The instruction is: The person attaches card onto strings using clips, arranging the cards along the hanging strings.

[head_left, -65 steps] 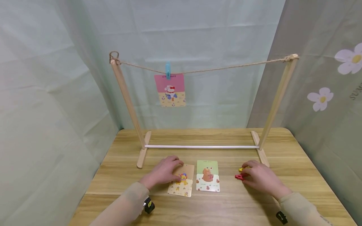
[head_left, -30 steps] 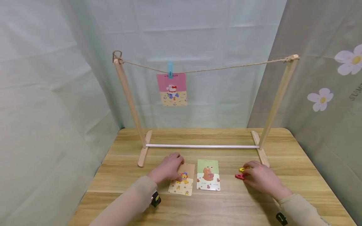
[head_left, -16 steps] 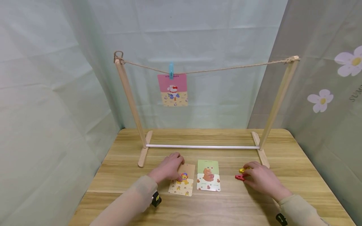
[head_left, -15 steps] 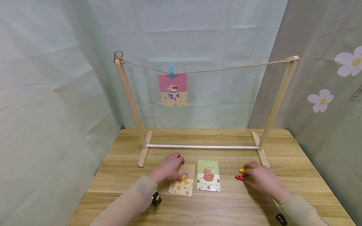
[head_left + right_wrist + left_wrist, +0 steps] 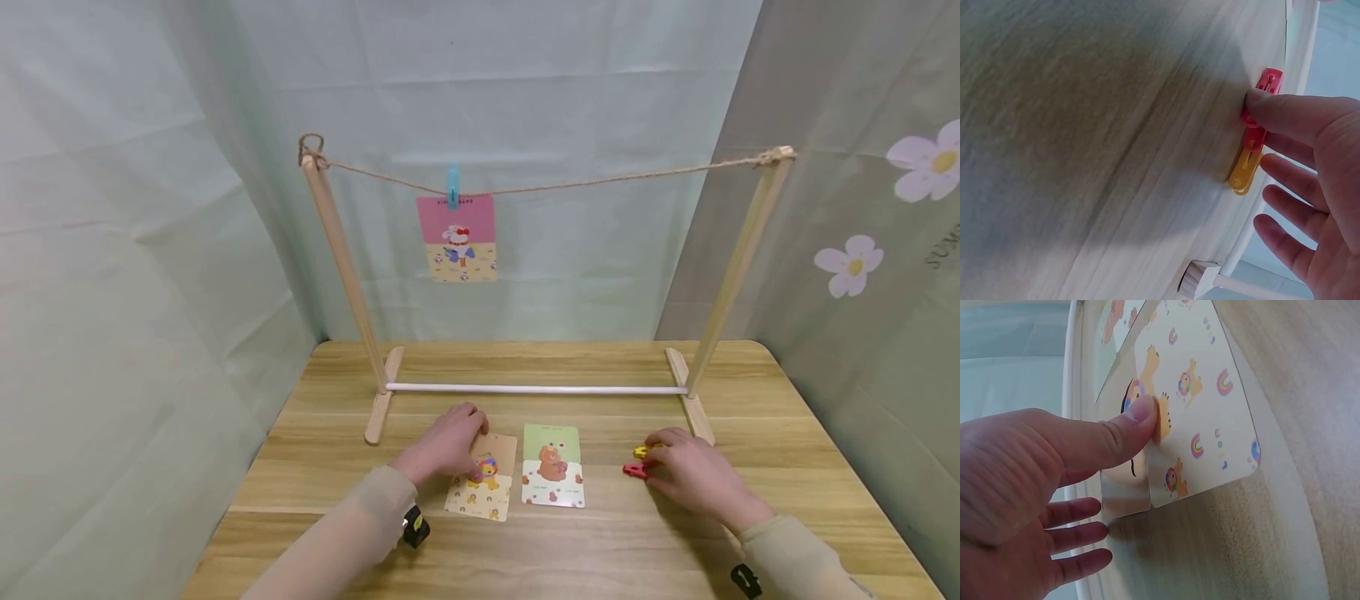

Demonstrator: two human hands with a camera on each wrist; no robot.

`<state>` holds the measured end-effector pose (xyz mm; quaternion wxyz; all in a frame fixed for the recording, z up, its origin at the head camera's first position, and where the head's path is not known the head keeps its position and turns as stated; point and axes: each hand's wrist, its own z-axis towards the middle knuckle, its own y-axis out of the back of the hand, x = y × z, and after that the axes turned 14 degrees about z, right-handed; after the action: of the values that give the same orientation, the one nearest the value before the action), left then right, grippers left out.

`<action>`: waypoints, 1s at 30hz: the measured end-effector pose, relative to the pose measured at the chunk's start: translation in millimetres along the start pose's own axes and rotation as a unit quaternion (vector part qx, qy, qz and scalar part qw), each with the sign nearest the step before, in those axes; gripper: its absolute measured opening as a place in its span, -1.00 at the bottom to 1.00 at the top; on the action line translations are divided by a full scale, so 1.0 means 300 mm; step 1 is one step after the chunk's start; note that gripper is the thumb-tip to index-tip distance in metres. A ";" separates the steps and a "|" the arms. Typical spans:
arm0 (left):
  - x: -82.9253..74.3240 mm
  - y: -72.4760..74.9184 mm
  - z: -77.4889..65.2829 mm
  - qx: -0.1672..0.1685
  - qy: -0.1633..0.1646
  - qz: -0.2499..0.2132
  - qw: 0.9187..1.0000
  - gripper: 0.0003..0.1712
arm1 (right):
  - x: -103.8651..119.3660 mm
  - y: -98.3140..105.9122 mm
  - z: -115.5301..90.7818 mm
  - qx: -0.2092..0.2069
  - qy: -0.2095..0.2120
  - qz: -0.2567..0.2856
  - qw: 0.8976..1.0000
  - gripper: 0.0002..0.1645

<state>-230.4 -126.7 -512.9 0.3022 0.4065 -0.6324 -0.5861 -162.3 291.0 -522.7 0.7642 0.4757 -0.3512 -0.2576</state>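
Observation:
My left hand (image 5: 444,444) pinches the tan and cream lion card (image 5: 480,502) by its left side, thumb on the printed face. Its other fingers are spread apart in the left wrist view, the index mostly hidden behind the thumb. Just right of it a green and white bear card (image 5: 552,492) lies flat. Farther right, my right hand (image 5: 696,469) pinches a red clothespin (image 5: 634,471) between thumb and index finger, close over the table. Touching distance from the same fingertips, a yellow clothespin (image 5: 1245,170) lies partly behind the red one.
A wooden stand with two posts (image 5: 738,275) spans the table's back, joined low down by a white rod (image 5: 536,389). Twine (image 5: 592,182) sags between the post tops. A blue clothespin (image 5: 453,188) holds a pink and yellow rabbit card (image 5: 461,263) on it. Curtains (image 5: 525,92) hang behind.
Since the earliest frame my left hand has shifted slightly right over the lion card. In the last half second that card's lower edge has swung a little left. My right hand stays put.

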 end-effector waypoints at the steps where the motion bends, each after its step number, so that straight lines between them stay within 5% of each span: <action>1: 0.001 -0.001 0.001 -0.001 0.000 -0.003 1.000 -0.21 | -0.001 0.000 0.001 0.000 0.000 0.001 1.000 -0.71; 20: 0.027 0.001 0.009 -0.022 -0.016 -0.073 0.997 -0.30 | -0.001 0.022 0.002 0.004 -0.009 0.026 1.000 -0.70; 30: 0.042 0.006 0.000 -0.019 -0.012 -0.154 0.988 -0.21 | -0.013 0.021 0.010 0.002 -0.004 0.025 1.000 -0.70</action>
<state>-236.9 -137.5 -512.4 0.2087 0.4857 -0.5545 -0.6426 -166.7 294.9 -517.3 0.7679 0.4673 -0.3670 -0.2394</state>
